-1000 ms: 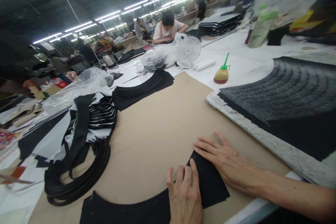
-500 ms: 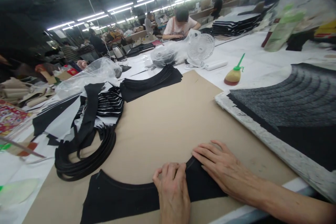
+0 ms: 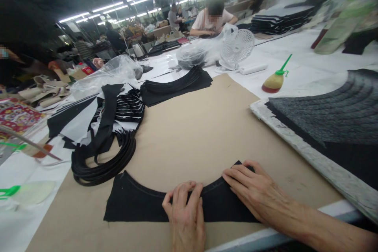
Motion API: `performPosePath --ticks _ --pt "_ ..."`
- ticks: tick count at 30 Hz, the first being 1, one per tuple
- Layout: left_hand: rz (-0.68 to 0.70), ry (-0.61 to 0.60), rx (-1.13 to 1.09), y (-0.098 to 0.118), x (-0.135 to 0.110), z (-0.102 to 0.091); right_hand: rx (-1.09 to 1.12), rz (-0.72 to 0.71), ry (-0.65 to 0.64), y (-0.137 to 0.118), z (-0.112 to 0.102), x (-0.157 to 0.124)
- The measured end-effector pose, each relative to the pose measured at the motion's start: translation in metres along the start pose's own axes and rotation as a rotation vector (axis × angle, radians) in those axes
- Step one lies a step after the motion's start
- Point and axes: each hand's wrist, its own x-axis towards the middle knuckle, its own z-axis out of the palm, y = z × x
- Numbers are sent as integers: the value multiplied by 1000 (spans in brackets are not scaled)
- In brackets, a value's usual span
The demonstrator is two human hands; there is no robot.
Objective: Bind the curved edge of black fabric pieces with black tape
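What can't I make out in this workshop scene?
All in the head view:
Black piece: partly hidden under the left hand and right hand.
Speckled dark sheets: cut off by the right edge.
Green-capped bottle, upper right: too blurred to tell any label.

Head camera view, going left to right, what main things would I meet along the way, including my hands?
Red patterned item, curved bundle of black strips, left hand, right hand, pale bottle with a green top.
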Motion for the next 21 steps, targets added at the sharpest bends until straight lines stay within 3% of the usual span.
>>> performPosePath --ticks 7,13,21 --pt "15 -46 -59 5 -7 0 99 15 -35 -8 -3 2" --pt "-24 -41 -158 14 7 0 167 35 -43 -8 1 3" --pt "7 -250 -123 17 30 12 125 24 29 -11 5 -3"
